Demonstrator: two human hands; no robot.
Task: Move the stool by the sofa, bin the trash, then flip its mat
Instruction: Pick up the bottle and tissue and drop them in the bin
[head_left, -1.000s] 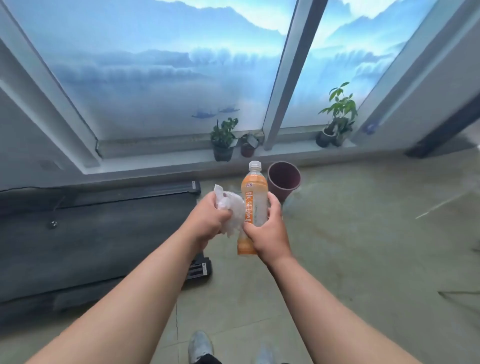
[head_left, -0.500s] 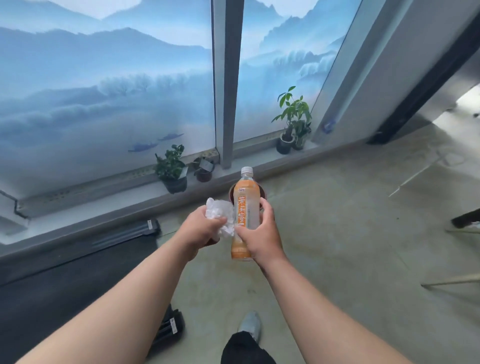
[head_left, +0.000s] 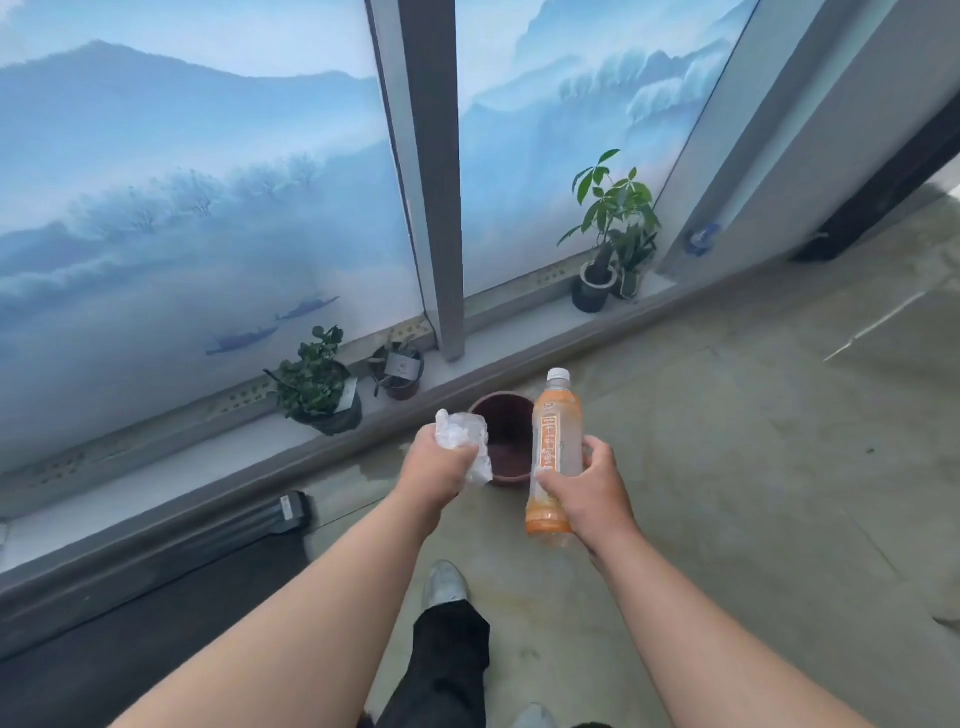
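Note:
A dark maroon bin (head_left: 505, 415) stands on the floor by the window ledge, its inside visible between my two hands. My left hand (head_left: 439, 467) grips a crumpled white wad of paper (head_left: 464, 441) just left of and over the bin's rim. My right hand (head_left: 589, 488) holds an upright plastic bottle (head_left: 555, 447) with an orange label and white cap, just right of the bin. The stool, sofa and mat are out of view.
Potted plants (head_left: 319, 387) (head_left: 399, 371) (head_left: 605, 244) line the window ledge behind the bin. A black treadmill (head_left: 156, 587) lies at the left. My feet and a dark trouser leg (head_left: 447, 660) are below. Concrete floor (head_left: 753, 441) spreads to the right.
I have stepped closer to the bin, which now shows larger between my hands. My hands have spread apart, the wad to the left and the bottle to the right.

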